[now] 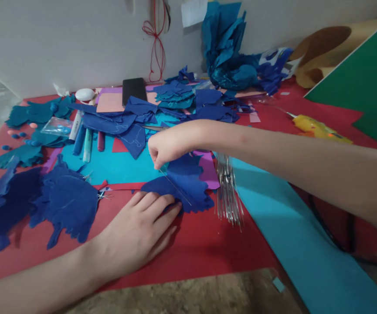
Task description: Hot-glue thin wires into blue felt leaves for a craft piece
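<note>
My left hand (139, 231) lies flat with its fingers stretched out, pressing the near edge of a dark blue felt piece (183, 183) onto the red sheet (208, 248). My right hand (165, 146) is closed in a pinch just above that felt. It holds the top end of a thin metal wire (177, 188) that slants down across the felt toward the lower right. A bundle of similar wires (227, 192) lies just right of the felt.
Cut blue felt shapes (64, 205) lie at the left, teal ones (38, 113) at the back left. Markers (83, 139), a black phone (134, 89), a yellow glue gun (315, 127), a light blue strip (299, 244) and a green board (368, 83) surround the spot.
</note>
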Tool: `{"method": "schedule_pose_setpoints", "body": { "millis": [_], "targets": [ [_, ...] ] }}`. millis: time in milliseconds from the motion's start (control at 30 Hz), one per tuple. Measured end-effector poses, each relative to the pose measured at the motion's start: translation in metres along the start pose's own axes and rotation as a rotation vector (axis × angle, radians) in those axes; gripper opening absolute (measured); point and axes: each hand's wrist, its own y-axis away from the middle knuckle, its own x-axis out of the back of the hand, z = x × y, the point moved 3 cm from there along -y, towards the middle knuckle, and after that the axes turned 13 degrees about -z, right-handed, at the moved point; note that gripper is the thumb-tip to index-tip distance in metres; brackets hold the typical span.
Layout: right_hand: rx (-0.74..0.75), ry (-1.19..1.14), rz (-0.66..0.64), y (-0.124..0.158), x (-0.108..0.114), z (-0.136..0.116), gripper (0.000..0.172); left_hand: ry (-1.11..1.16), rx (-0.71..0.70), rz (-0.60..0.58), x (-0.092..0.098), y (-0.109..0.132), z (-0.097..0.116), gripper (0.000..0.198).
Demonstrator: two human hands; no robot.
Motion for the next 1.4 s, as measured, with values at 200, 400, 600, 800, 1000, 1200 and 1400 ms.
{"method": "schedule_pose_setpoints", "body": {
  "millis": [200,400,600,800,1000,1200,1400],
  "targets": [
    [0.081,0.061,0.073,-0.005,-0.003,0.0,0.011,-0.011,0.01,-0.003,-0.003,0.0,0.0,0.033],
    [0.053,0.04,0.109,-0.009,-0.006,0.005,0.01,0.034,0.004,-0.017,-0.007,-0.001,-0.002,0.036],
    [0.021,0.044,0.112,-0.006,-0.006,0.005,0.008,0.04,0.003,-0.067,-0.009,-0.001,-0.002,0.041],
    [0.031,-0.016,0.135,-0.005,-0.008,0.008,0.006,0.046,0.015,-0.094,-0.011,-0.001,-0.002,0.041],
    [-0.007,-0.011,0.136,-0.005,-0.009,0.012,0.006,0.049,0.004,-0.095,-0.011,-0.001,-0.002,0.039],
    [-0.066,0.015,0.11,-0.001,-0.01,0.013,0.015,0.025,-0.001,-0.098,-0.012,-0.002,-0.002,0.038],
    [-0.093,0.01,0.113,0.001,-0.01,0.013,0.017,0.016,-0.003,-0.109,-0.012,-0.001,-0.002,0.038]
  ]
}}
